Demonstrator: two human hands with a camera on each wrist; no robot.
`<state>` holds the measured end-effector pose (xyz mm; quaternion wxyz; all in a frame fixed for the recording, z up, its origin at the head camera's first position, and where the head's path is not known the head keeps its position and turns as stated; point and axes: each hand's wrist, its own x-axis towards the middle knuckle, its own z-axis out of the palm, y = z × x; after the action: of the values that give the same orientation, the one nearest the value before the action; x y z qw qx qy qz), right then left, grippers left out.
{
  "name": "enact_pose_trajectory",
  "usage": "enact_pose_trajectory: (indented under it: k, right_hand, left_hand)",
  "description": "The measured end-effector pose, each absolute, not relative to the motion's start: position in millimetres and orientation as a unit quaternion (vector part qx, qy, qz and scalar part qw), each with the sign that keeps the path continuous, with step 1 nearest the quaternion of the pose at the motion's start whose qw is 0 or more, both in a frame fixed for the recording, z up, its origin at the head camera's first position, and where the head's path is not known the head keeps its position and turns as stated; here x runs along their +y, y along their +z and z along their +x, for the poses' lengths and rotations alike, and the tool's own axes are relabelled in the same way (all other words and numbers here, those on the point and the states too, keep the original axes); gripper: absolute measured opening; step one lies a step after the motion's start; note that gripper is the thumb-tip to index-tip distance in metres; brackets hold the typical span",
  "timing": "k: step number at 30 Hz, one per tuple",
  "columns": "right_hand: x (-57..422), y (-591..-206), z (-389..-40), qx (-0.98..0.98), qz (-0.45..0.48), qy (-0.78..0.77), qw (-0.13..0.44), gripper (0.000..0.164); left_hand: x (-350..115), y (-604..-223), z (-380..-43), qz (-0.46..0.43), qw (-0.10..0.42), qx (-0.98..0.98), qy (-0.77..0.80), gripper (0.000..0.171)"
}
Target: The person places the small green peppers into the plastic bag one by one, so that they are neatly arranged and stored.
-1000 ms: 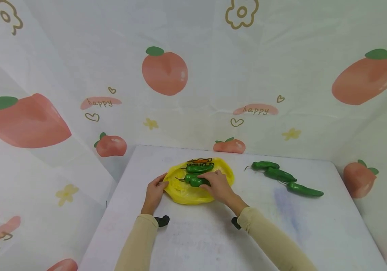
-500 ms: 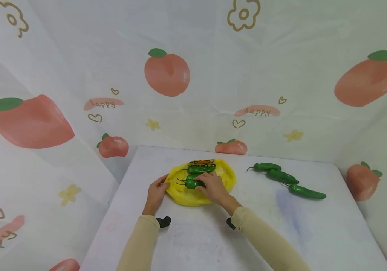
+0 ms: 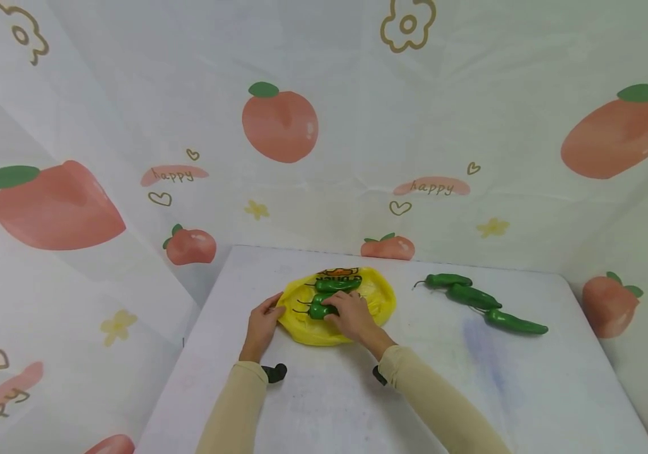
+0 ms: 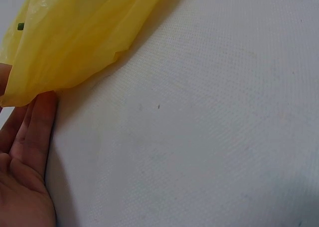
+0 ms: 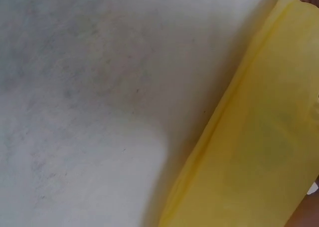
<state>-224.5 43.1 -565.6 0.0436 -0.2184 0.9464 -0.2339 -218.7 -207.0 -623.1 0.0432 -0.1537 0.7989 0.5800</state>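
Right grip (image 3: 352,313) shifted left over yellow bag (image 3: 306,335), pinching green pepper (image 3: 317,311); left grip (image 3: 261,323) pinching bag rim.

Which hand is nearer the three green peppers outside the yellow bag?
Right. The right hand is left of those peppers, over the yellow bag; the left hand is farther left, at the bag's edge.

Right grip (image 3: 352,313) hid part of the pepper (image 3: 318,309) under it. Left-wrist view: yellow bag (image 4: 82,45) above left grip (image 4: 27,159) got cut off.
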Motion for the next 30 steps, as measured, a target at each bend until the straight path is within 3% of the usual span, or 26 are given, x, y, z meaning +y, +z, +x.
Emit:
enact_pose_trajectory:
  k: [30]
  right_hand:
    - [37.5,-565.6,-225.9,0.944,-0.219,-0.242,0.046,0.031]
  left_hand:
    - [-208.5,-620.0,-218.0,-0.150,0.044,0.800,0.579,0.042]
